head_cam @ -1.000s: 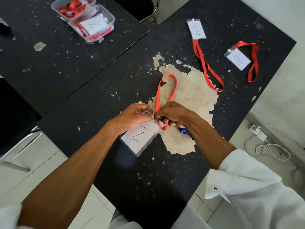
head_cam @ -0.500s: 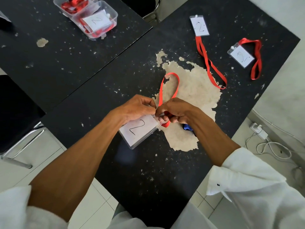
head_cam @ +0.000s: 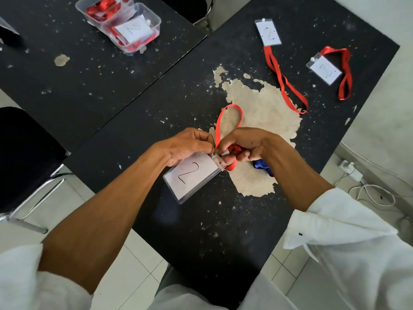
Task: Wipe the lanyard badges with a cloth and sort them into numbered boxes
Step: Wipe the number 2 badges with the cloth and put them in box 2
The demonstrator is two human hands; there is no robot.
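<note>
Fingertips (head_cam: 210, 145) of left hand (head_cam: 185, 146) and right hand (head_cam: 248, 145) pinch the badge (head_cam: 192, 179) at its clip, the right bunching its red lanyard (head_cam: 230, 108). Likely bundling for sorting. Next, reach the 2 box (head_cam: 156, 27), upper left.

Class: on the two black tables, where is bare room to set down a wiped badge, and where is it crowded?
Free: right table, from held badge to near edge; left table, this side of clear boxes. Crowded: far right corner, with two loose badges; centre, with left hand, right hand, red lanyard, blue cloth.
</note>
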